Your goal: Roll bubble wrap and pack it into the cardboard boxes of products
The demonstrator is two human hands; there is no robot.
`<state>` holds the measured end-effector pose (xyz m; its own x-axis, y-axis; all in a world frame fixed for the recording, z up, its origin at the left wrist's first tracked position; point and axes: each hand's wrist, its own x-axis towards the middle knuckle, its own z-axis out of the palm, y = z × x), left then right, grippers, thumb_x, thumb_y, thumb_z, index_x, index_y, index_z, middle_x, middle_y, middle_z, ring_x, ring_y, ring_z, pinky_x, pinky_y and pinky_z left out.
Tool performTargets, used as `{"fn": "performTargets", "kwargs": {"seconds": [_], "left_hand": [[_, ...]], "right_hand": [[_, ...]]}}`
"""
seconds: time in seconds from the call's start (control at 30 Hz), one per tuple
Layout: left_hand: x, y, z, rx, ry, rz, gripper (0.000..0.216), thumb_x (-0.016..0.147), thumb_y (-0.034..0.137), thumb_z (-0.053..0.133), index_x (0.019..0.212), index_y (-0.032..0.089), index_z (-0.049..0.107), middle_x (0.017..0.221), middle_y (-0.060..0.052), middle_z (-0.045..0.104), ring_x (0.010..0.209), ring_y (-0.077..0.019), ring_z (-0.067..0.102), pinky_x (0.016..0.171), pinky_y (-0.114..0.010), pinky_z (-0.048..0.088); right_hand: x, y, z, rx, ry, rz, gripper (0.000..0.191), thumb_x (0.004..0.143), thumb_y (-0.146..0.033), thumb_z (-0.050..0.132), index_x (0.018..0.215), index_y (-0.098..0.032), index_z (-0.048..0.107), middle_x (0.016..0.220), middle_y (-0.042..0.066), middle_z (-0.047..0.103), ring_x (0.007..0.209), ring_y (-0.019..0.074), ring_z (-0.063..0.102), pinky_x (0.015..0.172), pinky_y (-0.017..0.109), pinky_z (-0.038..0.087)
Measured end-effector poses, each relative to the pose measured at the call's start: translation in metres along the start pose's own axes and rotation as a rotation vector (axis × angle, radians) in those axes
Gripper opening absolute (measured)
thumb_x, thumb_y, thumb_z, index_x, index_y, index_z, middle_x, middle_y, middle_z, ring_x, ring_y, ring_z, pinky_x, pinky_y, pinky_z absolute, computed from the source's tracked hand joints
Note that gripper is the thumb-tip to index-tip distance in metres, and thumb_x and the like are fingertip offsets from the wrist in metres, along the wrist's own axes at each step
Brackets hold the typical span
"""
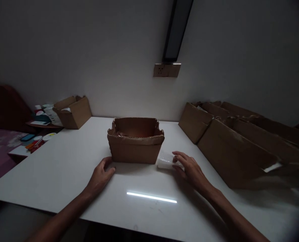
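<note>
An open-topped brown cardboard box (136,153) stands upright on the white table, with a small part of something visible inside its left end. My left hand (100,176) rests on the tabletop by the box's lower left corner, thumb and fingers apart, with nothing in it. Just right of the box lies a whitish, see-through plastic packet (164,160); its contents cannot be made out. The fingers of my right hand (188,167) curl around the right end of this packet, low over the table.
Large open cardboard boxes (230,151) line the table's right side. A smaller carton (76,112) stands at the back left corner. Beyond the left edge are a phone (27,137) and small containers on a side surface. A wall socket (166,70) is above the white table (63,161).
</note>
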<state>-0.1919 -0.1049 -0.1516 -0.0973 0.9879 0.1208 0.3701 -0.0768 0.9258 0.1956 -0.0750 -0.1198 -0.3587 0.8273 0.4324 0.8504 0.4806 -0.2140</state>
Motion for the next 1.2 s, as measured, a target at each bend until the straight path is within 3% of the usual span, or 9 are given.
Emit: {"fn": "performTargets", "kwargs": {"seconds": [0.2,0.33,0.43,0.53,0.7,0.87,1.0,1.1,1.2], "left_hand": [[-0.004,0.003,-0.01,0.067,0.151,0.072,0.059,0.081,0.035,0.063,0.136,0.019,0.048,0.141,-0.016,0.054,0.126,-0.0312,0.055,0.107,-0.053,0.043],[0.033,0.01,0.0,-0.039,0.116,0.103,0.076,0.075,0.034,0.069,0.144,0.021,0.039,0.142,-0.016,0.051,0.124,-0.0298,0.057,0.102,-0.048,0.048],[0.05,0.011,0.017,-0.154,0.046,0.057,0.078,0.071,0.03,0.069,0.142,0.018,0.038,0.133,-0.015,0.059,0.112,-0.0267,0.064,0.096,-0.044,0.053],[0.046,0.005,0.031,-0.195,0.08,0.084,0.068,0.072,0.028,0.067,0.136,0.017,0.046,0.127,-0.013,0.064,0.115,-0.0268,0.063,0.1,-0.041,0.051],[0.029,-0.011,0.038,-0.244,0.086,0.142,0.06,0.078,0.03,0.068,0.134,0.02,0.05,0.134,-0.013,0.062,0.124,-0.0302,0.059,0.107,-0.043,0.048],[0.056,-0.007,0.038,-0.222,0.047,0.114,0.065,0.077,0.025,0.065,0.139,0.019,0.045,0.137,-0.012,0.06,0.127,-0.0293,0.057,0.111,-0.045,0.045],[0.093,0.006,0.035,-0.043,0.097,0.094,0.063,0.075,0.023,0.064,0.136,0.013,0.049,0.129,-0.015,0.064,0.12,-0.0309,0.061,0.111,-0.048,0.045],[0.092,0.005,0.031,0.024,0.077,0.072,0.067,0.078,0.021,0.062,0.141,0.011,0.044,0.136,-0.017,0.059,0.128,-0.0315,0.055,0.116,-0.05,0.038],[0.051,-0.004,0.024,0.096,0.074,0.049,0.074,0.084,0.027,0.06,0.151,0.015,0.03,0.149,-0.019,0.047,0.136,-0.0322,0.048,0.116,-0.054,0.035]], "right_hand": [[-0.029,-0.013,-0.02,0.094,-0.143,-0.031,0.019,0.088,-0.043,0.06,0.096,-0.028,0.071,0.136,0.01,0.062,0.121,0.0329,0.059,0.097,0.056,0.046],[0.009,-0.025,-0.026,0.242,0.003,0.121,0.038,0.089,-0.052,0.058,0.117,-0.027,0.066,0.134,0.011,0.063,0.12,0.0313,0.059,0.094,0.049,0.051],[0.052,-0.033,-0.014,0.392,-0.034,0.165,0.056,0.086,-0.054,0.059,0.133,-0.024,0.056,0.128,0.011,0.067,0.104,0.0283,0.066,0.085,0.044,0.055],[0.067,-0.042,0.002,0.416,-0.082,0.165,0.044,0.085,-0.047,0.055,0.12,-0.021,0.06,0.107,0.01,0.072,0.08,0.0247,0.066,0.072,0.041,0.055],[0.034,-0.047,0.012,0.24,0.056,0.116,0.031,0.085,-0.041,0.054,0.111,-0.024,0.06,0.088,0.009,0.069,0.074,0.0275,0.064,0.068,0.042,0.053],[0.058,-0.045,0.015,0.243,0.003,0.237,0.03,0.089,-0.046,0.051,0.105,-0.023,0.059,0.09,0.009,0.07,0.071,0.0261,0.064,0.067,0.041,0.052],[0.096,-0.036,0.018,0.298,-0.04,0.257,0.041,0.086,-0.039,0.054,0.121,-0.019,0.059,0.112,0.012,0.07,0.085,0.0264,0.066,0.077,0.042,0.053],[0.081,-0.023,-0.002,0.375,-0.078,0.196,0.045,0.09,-0.038,0.053,0.132,-0.022,0.056,0.127,0.012,0.066,0.106,0.0278,0.065,0.082,0.041,0.054],[0.029,-0.01,-0.03,0.369,-0.208,0.119,0.039,0.093,-0.044,0.055,0.126,-0.027,0.063,0.129,0.01,0.066,0.118,0.0282,0.061,0.095,0.045,0.052]]}}
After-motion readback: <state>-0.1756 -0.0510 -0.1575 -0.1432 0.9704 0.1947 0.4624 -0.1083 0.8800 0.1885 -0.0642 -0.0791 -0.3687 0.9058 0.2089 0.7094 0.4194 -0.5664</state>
